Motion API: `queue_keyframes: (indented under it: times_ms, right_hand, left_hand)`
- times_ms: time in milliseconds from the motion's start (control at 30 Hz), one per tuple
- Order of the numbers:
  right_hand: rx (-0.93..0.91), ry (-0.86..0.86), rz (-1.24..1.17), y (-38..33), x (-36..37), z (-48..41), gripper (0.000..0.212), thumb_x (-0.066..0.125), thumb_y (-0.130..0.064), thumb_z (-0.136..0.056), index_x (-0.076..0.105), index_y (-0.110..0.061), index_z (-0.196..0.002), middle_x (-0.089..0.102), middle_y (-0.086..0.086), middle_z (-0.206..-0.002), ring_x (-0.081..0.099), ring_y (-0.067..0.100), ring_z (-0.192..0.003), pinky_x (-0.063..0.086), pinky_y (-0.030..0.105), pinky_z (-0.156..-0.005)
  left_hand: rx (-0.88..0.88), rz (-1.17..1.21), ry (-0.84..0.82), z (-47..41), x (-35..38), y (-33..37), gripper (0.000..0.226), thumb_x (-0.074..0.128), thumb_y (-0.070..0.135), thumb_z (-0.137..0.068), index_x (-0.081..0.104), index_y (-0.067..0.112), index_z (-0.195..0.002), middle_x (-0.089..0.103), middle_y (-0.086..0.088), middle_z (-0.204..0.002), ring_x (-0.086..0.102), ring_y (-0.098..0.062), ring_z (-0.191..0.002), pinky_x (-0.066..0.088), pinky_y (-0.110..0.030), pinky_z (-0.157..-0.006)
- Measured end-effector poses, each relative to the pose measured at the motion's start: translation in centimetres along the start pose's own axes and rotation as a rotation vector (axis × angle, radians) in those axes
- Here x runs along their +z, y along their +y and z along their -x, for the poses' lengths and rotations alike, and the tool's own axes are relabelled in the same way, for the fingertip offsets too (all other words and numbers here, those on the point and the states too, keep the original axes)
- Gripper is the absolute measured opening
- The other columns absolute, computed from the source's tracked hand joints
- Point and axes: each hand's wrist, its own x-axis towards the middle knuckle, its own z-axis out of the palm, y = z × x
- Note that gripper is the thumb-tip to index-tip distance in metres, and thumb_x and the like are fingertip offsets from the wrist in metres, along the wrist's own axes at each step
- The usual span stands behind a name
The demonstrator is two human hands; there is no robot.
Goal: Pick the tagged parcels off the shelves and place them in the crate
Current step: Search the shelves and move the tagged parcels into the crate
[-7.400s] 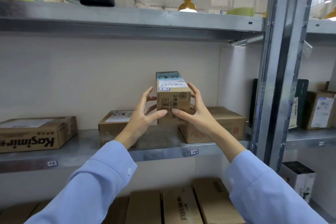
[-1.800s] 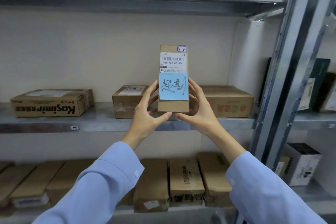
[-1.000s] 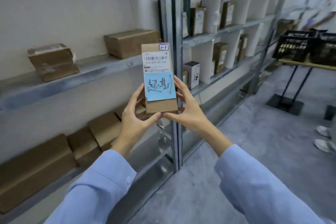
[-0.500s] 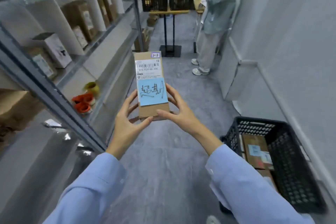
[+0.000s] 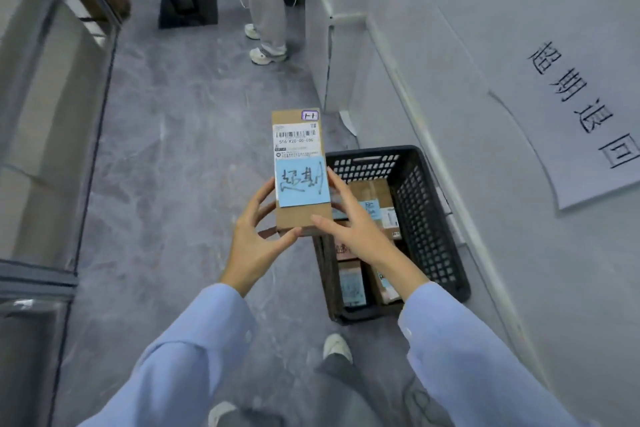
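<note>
I hold a small brown cardboard parcel (image 5: 298, 163) upright in front of me, with a barcode label and a blue handwritten tag on its face. My left hand (image 5: 254, 246) grips its lower left side and my right hand (image 5: 349, 225) its lower right side. Just right of the parcel and below it, a black plastic crate (image 5: 426, 218) stands on the floor against the wall. Several tagged parcels (image 5: 372, 204) lie inside the crate.
Metal shelving (image 5: 38, 135) runs along the left. A white wall (image 5: 519, 149) with a paper sign (image 5: 585, 104) is on the right. Another person's legs (image 5: 266, 7) and a black stand base (image 5: 188, 9) are further down the grey aisle.
I have turned away from the shelves toward the wall. The crate has come much closer and now sits right beside the parcel, which both hands still hold.
</note>
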Motion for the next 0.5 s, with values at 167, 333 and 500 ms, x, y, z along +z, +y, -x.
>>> queue_keyframes:
  times_ms: [167, 333, 500]
  right_hand:
    - [0.102, 0.0, -0.092, 7.1, -5.5, 0.3, 0.085, 0.068, -0.042, -0.09, 0.012, -0.044, -0.155, 0.027, -0.017, -0.159, 0.041, 0.005, -0.138, 0.052, 0.036, -0.099]
    - [0.168, 0.035, -0.06, 12.6, -8.8, -0.2, 0.087, 0.066, -0.063, -0.082, 0.012, -0.055, -0.15, 0.038, -0.018, -0.153, 0.038, 0.011, -0.141, 0.04, 0.05, -0.111]
    - [0.23, 0.053, -0.072, 16.6, -10.2, -1.8, 0.088, 0.065, -0.067, -0.079, 0.011, -0.06, -0.148, 0.035, -0.019, -0.154, 0.037, 0.012, -0.141, 0.041, 0.053, -0.109]
  left_hand:
    - [-0.088, 0.035, -0.076, -2.3, 8.0, -3.9, 0.081, 0.081, 0.008, -0.078, 0.04, 0.029, -0.145, 0.053, 0.032, -0.132, 0.051, -0.002, -0.125, 0.058, -0.036, -0.087]
    - [-0.152, 0.044, -0.11, -4.4, 13.3, -7.5, 0.08, 0.078, 0.0, -0.079, 0.041, 0.026, -0.145, 0.052, 0.023, -0.138, 0.051, -0.005, -0.126, 0.057, -0.028, -0.081]
    - [-0.184, 0.005, -0.149, -6.7, 15.8, -10.2, 0.079, 0.079, 0.005, -0.079, 0.042, 0.031, -0.143, 0.049, 0.017, -0.142, 0.05, -0.006, -0.127, 0.057, -0.036, -0.088]
